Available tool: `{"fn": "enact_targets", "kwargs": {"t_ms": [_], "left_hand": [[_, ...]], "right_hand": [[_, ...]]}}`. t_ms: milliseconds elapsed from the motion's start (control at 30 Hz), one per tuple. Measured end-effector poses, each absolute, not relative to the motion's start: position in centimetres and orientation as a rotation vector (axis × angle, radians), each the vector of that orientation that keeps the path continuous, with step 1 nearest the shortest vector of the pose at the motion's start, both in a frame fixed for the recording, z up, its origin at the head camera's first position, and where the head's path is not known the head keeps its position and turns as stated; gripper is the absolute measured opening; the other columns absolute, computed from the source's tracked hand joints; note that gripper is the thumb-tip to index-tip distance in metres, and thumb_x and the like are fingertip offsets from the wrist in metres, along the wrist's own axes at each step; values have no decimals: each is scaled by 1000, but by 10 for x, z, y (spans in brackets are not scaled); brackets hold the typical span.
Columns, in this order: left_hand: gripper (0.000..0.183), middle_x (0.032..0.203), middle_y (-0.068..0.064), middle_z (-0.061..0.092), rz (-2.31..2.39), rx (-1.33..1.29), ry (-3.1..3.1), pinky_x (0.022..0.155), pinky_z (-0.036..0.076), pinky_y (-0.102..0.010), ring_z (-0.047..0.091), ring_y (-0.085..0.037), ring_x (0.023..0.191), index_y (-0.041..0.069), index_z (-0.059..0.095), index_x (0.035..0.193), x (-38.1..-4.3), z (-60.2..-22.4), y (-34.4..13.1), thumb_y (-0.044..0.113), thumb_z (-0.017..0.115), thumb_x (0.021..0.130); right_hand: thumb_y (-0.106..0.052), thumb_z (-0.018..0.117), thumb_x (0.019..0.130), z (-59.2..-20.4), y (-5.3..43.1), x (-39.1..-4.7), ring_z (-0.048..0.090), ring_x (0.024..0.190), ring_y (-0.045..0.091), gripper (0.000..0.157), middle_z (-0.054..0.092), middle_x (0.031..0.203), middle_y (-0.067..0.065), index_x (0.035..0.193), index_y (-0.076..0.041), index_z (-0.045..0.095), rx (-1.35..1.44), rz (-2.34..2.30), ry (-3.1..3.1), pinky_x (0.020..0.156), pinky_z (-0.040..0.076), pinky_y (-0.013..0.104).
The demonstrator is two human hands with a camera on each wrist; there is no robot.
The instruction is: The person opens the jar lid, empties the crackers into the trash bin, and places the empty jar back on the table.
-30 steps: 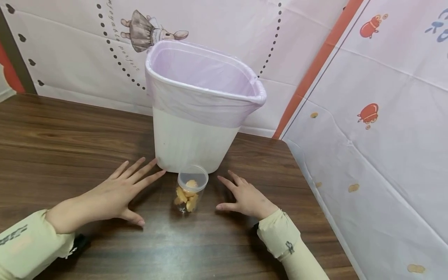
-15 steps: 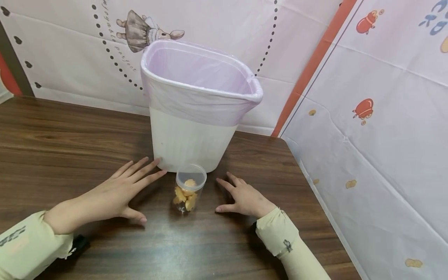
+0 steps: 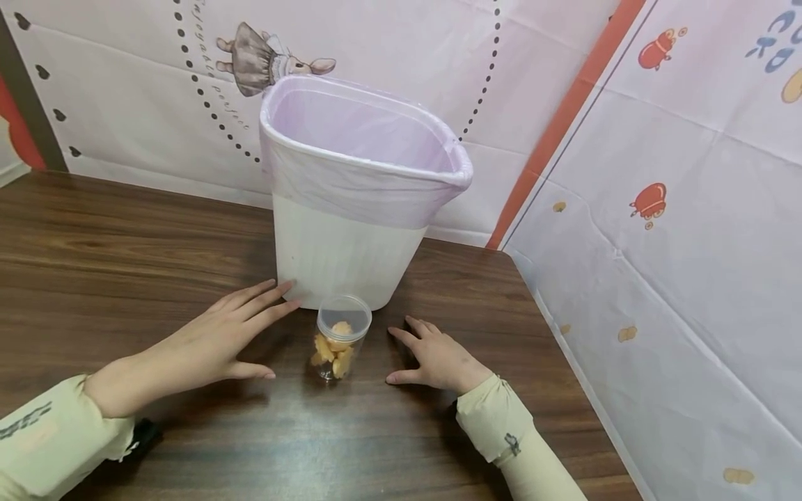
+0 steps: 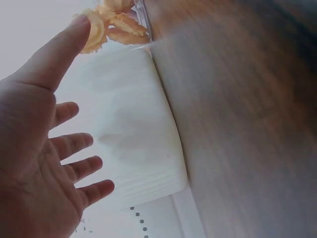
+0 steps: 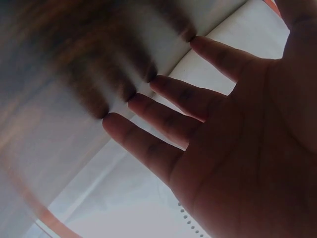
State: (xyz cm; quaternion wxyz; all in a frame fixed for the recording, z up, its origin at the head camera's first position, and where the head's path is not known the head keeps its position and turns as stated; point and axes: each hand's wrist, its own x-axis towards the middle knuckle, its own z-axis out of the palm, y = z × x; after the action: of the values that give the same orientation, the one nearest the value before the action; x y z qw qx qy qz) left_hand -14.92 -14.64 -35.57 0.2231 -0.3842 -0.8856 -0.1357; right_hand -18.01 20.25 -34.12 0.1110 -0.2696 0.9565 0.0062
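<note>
Between my two hands a clear plastic jar (image 3: 343, 337) stands upright on the wooden table, its lid seemingly on. Several ridged golden cookies (image 4: 124, 27) lie inside it. Left of the jar is my left hand (image 3: 213, 344), fingers stretched toward the bin's base and thumb pointing right; nothing is in its grasp. To the jar's right, my right hand (image 3: 441, 358) holds nothing. Its fingertips touch the tabletop in the right wrist view, with the fingers spread. A white bin (image 3: 344, 250) lined with a pale purple bag (image 3: 370, 188) stands just behind the jar.
The dark wooden table (image 3: 301, 445) extends around both hands. A printed cloth (image 3: 401, 42) with a rabbit picture hangs behind the bin. Another printed cloth (image 3: 677, 292) borders the table on the right.
My left hand has shifted slightly right, its fingers closer together and its thumb nearer the jar. The right hand has dropped a little. Jar and bin keep their places.
</note>
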Motion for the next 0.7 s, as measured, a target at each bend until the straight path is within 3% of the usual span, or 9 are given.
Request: {"fn": "enact_targets", "kwargs": {"t_ms": [500,700], "left_hand": [[87,140,-17,49,-470,-1055,-2400,93,44,-55,51,-34,121,10,47,139,-145,-353,-136,39,84,66],[81,128,-12,58,-599,-1008,-2402,90,46,-52,57,-31,113,10,51,134,-144,-351,-133,33,86,64]], "right_hand": [[-64,60,83,-342,204,-179,30,143,37,83,28,156,18,149,-21,35,-789,-3,2809,111,36,50],[-64,60,83,-341,203,-180,31,142,37,83,28,156,18,149,-22,35,-794,-6,2809,110,36,51]]}}
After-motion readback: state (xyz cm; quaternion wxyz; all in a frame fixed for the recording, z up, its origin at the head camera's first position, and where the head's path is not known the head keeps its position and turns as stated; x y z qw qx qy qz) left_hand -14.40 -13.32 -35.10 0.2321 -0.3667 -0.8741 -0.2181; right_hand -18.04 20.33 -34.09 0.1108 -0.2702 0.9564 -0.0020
